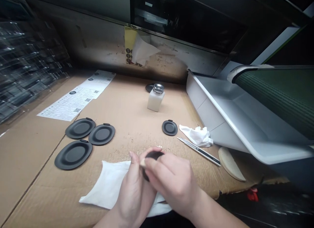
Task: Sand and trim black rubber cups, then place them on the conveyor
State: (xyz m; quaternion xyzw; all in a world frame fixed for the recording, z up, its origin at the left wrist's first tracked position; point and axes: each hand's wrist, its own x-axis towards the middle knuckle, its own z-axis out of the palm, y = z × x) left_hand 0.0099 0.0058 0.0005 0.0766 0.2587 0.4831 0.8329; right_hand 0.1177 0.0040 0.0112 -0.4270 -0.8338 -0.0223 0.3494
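My left hand [133, 185] is closed round a black disc [155, 155], cupped above the cardboard. My right hand [173, 179] is pinched against that disc, its fingertips close to my left thumb. Whatever the right fingers grip, if anything, is hidden. Below both hands lies a white cloth [111, 180]. Three black oval discs, each with a small tab, lie at the left; the nearest disc [73, 155] sits a little apart from the wall side pair. A smaller black disc [169, 127] lies flat just beyond my right hand.
A white bottle [155, 100] with a metal cap stands at the back. A crumpled white cloth [197, 135], a utility knife [200, 151] and a half-round pale pad [230, 163] lie beside the grey bin [218, 107]. Printed sheets [71, 102] and clear plastic trays [26, 61] are left.
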